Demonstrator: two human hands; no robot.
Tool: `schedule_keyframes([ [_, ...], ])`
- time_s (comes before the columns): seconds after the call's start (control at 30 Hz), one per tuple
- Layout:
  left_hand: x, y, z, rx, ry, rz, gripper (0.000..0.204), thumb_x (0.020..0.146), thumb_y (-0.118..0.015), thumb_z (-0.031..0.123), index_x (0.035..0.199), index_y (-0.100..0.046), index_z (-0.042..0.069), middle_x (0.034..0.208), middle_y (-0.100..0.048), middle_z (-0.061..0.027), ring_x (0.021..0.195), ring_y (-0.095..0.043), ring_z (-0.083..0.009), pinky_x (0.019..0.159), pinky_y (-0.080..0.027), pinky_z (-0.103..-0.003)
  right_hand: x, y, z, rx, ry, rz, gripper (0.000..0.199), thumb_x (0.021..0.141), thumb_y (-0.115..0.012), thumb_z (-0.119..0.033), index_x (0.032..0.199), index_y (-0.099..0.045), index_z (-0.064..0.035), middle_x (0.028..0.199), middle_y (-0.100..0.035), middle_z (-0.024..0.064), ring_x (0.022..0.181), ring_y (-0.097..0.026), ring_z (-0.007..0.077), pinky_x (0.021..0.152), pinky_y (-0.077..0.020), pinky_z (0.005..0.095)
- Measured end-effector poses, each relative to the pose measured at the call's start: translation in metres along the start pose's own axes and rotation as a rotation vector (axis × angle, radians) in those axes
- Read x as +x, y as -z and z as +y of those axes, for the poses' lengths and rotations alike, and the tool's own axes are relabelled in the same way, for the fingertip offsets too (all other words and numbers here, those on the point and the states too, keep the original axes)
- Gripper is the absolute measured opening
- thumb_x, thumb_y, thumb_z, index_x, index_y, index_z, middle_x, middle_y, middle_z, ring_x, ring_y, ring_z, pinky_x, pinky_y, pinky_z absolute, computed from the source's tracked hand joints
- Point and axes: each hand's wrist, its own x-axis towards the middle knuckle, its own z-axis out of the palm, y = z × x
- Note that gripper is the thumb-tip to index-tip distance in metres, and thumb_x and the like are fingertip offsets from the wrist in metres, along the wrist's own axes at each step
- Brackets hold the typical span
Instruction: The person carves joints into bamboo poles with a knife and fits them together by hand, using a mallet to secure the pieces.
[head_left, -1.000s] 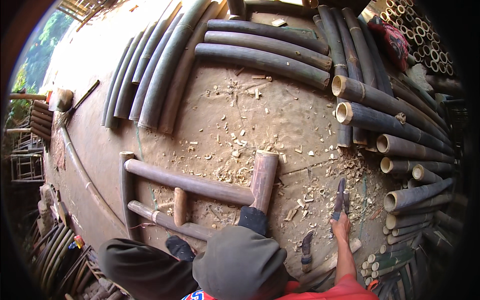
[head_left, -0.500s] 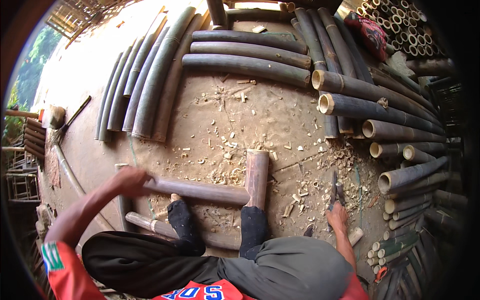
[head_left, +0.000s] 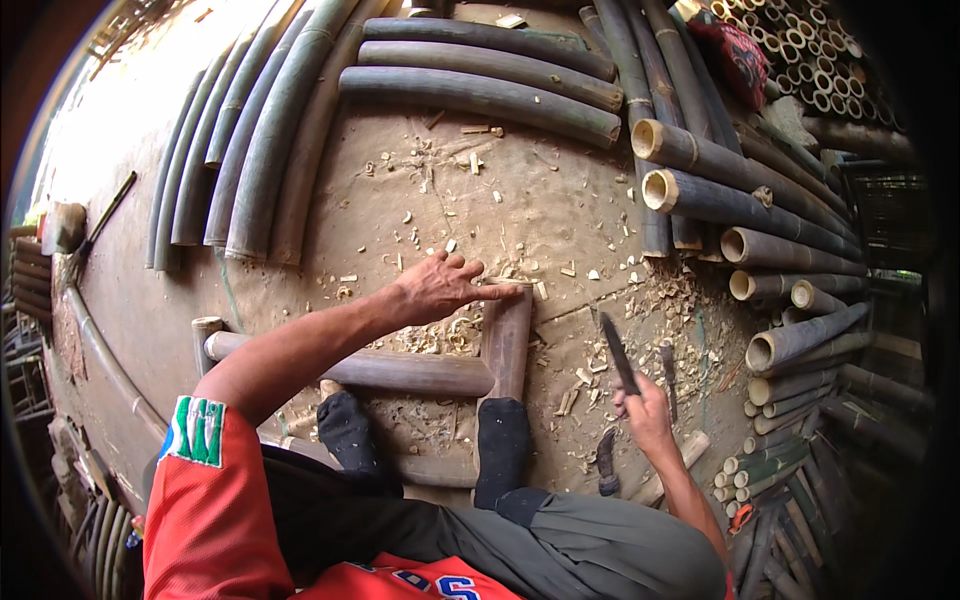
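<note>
Bamboo block [head_left: 506, 335]: your left hand [head_left: 438, 287] rests open, fingertips touching its top end; right hand [head_left: 645, 412] grips a knife [head_left: 617, 352], blade up.

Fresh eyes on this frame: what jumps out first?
The left hand reaches out at centre, fingertips on the top end of a short upright bamboo post in a frame lying on the chip-strewn ground. The right hand holds a dark blade pointing away, lower right. Long bamboo poles ring the floor at top and right.

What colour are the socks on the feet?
Black socks, clearest in the head view.
</note>
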Motion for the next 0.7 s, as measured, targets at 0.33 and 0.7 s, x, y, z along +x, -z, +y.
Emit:
schedule_keyframes([
  [0.33, 0.003, 0.013, -0.017, 0.01, 0.025, -0.182, 0.083, 0.109, -0.052, 0.019, 0.164, -0.007, 0.062, 0.13, -0.064, -0.0094, 0.116, -0.066, -0.0266, 0.099, -0.054, -0.044, 0.098, -0.032, -0.086, -0.939, 0.632, -0.153, 0.009, 0.095, -0.064, -0.007, 0.096, -0.056, -0.0038, 0.082, -0.063, 0.019, 0.073, -0.07, 0.0371, 0.061, -0.057, 0.0487],
  [0.7, -0.001, 0.02, -0.029, -0.131, 0.12, -0.024, 0.087, 0.103, -0.053, 0.005, 0.169, -0.014, 0.047, 0.142, -0.058, -0.0134, 0.126, -0.06, -0.0306, 0.103, -0.054, -0.044, 0.133, -0.019, -0.074, -1.189, 0.547, -0.236, 0.007, 0.097, -0.056, -0.008, 0.103, -0.06, -0.0076, 0.087, -0.07, 0.0201, 0.077, -0.074, 0.0346, 0.061, -0.0591, 0.0475],
])
